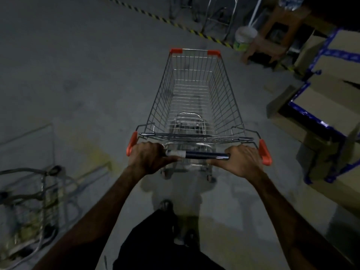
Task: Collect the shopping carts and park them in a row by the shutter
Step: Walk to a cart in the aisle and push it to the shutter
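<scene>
Chrome wire makes up the shopping cart (196, 94), which stands on the grey concrete floor (78, 75) directly ahead of you, its basket empty and its nose pointing away toward a yellow-and-black hazard stripe (155, 15) painted across the floor. Orange plastic caps sit on the two far corners of the basket rim and on both ends of the handle bar (204, 155). Your left hand (148, 157) grips the bar near its left end, fingers curled over the top and thumb stretched along the bar toward the middle. Your right hand (243, 161) grips the bar near its right end in like fashion, just inside the orange end cap. A pale wrapping covers a short length of the bar beside the left hand (its material cannot be made out); the stretch between your hands is dark and glossy. To the right of the cart, cardboard boxes (331, 106) bound with blue tape are stacked close by. Farther off, beyond the boxes, stand a wooden stool (276, 30) and a white bucket (245, 37). Past the hazard stripe a metal frame (220, 14) shows dimly. At lower left, another wire cart (33, 209) appears, blurred, well apart from the one you hold.
</scene>
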